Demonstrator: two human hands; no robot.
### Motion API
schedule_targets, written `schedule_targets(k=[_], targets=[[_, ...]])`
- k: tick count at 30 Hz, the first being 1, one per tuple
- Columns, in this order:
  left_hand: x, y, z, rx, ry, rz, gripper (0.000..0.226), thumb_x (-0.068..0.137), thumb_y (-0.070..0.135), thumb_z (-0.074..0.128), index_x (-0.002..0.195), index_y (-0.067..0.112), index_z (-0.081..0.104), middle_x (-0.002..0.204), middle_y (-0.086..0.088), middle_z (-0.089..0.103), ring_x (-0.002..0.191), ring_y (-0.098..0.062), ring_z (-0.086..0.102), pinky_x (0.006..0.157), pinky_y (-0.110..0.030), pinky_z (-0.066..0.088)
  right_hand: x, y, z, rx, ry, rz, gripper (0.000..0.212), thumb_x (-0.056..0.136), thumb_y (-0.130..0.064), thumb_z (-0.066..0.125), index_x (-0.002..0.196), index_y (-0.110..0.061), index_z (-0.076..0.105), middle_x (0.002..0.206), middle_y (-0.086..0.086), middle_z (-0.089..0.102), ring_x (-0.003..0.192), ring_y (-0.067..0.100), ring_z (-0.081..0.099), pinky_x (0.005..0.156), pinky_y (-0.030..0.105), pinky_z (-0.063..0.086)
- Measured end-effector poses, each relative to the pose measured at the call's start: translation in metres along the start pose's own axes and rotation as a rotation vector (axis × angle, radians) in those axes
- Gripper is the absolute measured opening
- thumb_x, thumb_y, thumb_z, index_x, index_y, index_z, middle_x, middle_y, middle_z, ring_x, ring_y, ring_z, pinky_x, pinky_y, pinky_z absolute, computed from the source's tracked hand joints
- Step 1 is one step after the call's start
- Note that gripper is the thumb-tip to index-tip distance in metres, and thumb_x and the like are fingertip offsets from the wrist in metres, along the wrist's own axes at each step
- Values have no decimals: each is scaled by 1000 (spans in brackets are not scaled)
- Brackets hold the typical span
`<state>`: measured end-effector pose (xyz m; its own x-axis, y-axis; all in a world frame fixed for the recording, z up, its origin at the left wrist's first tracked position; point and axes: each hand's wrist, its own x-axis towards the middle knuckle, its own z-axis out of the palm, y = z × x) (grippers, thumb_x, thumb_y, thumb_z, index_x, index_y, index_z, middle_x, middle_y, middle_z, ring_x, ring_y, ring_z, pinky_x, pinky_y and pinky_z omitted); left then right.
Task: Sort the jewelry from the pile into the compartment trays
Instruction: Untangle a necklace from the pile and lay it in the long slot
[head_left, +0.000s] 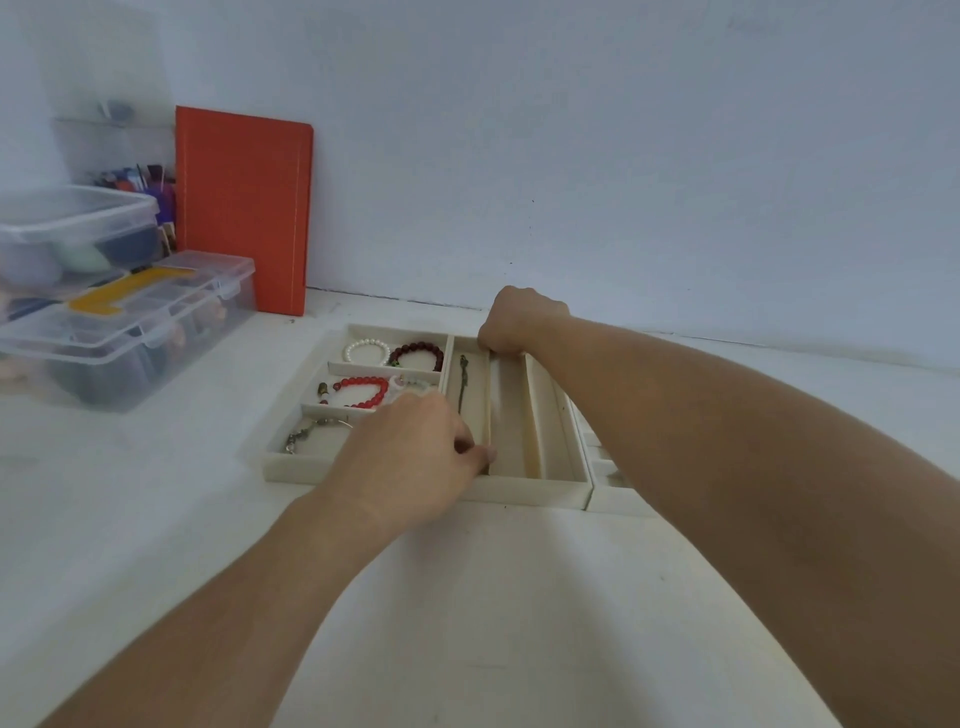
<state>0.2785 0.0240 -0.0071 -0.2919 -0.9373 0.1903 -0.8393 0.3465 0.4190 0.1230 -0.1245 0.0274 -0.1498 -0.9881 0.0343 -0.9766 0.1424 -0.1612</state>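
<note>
Across the middle of the frame, on the white surface (156, 493), sits a cream compartment tray (535, 491). Both hands pinch a loose divider strip (488, 395): the right hand (519, 322) curls over its far end, the left hand (415, 457) grips its near end. Left of the strip a thin dark necklace (461, 382) lies in a long slot. Small compartments hold a white pearl bracelet (366, 351), a dark red bead bracelet (418, 356), a bright red bead bracelet (363, 392) and a silver chain (306, 434). Clear plastic boxes (124, 322) and an orange board (244, 208) occupy the upper left.
</note>
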Motion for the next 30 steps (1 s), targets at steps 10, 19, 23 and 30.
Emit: schedule_targets(k=[10,19,23,30], targets=[[6,-9,-7,-160,107,-59,31,87,49,69,63,31,72,44,12,50,56,-5,56,56,-23,38,-5,27,-29,109,41,9,31,86,-49,64,83,-19,69,73,-6,73,73,13,70,67,26,45],[37,27,-28,-251,336,-12,12,87,34,73,76,29,77,51,15,52,53,-3,51,58,-23,36,-53,151,-85,276,227,47,20,87,-45,67,85,-27,74,80,-5,73,79,19,69,71,29,50],[61,95,-1,-269,223,108,10,87,36,71,79,32,76,58,14,59,56,-4,57,62,-22,44,-93,223,-77,356,324,83,21,91,-48,64,81,-31,71,73,-9,71,64,15,66,64,27,45],[83,193,65,-297,-39,255,9,90,28,70,89,30,79,77,17,66,72,-1,61,71,-24,51,-131,300,-40,434,393,21,21,91,-46,66,78,-31,73,53,-18,60,48,4,50,55,26,38]])
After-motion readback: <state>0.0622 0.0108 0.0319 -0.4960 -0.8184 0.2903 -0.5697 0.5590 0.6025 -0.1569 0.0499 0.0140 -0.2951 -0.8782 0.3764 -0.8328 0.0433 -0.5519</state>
